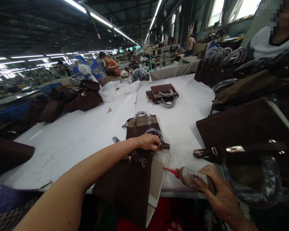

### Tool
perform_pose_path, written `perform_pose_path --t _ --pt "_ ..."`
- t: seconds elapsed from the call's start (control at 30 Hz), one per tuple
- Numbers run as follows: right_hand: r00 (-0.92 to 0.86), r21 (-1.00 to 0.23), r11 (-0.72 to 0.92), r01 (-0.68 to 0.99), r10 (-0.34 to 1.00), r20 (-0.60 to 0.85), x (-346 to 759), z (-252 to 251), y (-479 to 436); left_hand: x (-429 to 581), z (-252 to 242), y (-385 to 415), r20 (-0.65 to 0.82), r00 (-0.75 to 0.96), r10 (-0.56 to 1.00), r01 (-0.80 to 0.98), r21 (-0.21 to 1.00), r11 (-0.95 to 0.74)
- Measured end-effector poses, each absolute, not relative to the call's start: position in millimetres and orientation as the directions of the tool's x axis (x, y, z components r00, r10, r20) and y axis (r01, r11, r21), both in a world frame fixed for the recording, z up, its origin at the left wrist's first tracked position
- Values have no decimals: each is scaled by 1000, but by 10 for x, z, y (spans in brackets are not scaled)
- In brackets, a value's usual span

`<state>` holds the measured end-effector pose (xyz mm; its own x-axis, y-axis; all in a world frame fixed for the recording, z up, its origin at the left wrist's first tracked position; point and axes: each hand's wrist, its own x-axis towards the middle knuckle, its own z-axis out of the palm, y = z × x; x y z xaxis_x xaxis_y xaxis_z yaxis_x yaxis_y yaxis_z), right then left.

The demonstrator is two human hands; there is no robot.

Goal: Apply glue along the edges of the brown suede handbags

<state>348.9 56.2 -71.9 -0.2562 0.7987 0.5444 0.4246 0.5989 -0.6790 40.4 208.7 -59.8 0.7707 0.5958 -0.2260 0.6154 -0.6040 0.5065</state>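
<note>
A dark brown handbag point(125, 183) lies across the front edge of the table, its open side showing a pale inner board point(156, 179). My left hand point(148, 141) is closed on the bag's upper edge, beside a plastic-wrapped handle; the fingertips are partly hidden. My right hand point(218, 187) grips a brown glue bottle point(192, 177) with a red pointed nozzle, tilted so the tip hangs just right of the board. Behind my left hand lies another brown handbag point(143, 125) with a tan band and wrapped handles.
A smaller brown bag point(162, 91) lies farther back on the white table point(183, 128). Brown bags point(236, 125) are piled at the right, others point(82, 99) at the left. A blue fan point(84, 67) stands behind. One person point(274, 45) is close at right; others work farther off.
</note>
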Motion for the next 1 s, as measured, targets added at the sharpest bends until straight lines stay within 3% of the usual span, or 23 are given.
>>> perform_pose_path --t 0.1,0.27,0.43,0.6,0.8,1.0 --pt "-322 -702 602 381 798 510 3472 -700 552 407 -591 2076 -222 762 608 625 495 -603" --pt "-134 -644 585 492 782 609 3470 -767 605 420 -575 2065 -226 756 614 635 482 -604" --pt "-230 -634 619 463 775 588 3487 -781 647 426 -547 2053 -235 756 610 637 475 -606" --pt "-144 -604 613 510 753 643 3484 -793 711 429 -541 2053 -242 751 614 644 469 -604" --pt "-176 -642 587 493 790 587 3524 -764 670 426 -548 2066 -250 751 611 645 475 -599" --pt "-89 -664 561 495 793 603 3482 -752 660 431 -554 2068 -244 750 615 645 474 -599"
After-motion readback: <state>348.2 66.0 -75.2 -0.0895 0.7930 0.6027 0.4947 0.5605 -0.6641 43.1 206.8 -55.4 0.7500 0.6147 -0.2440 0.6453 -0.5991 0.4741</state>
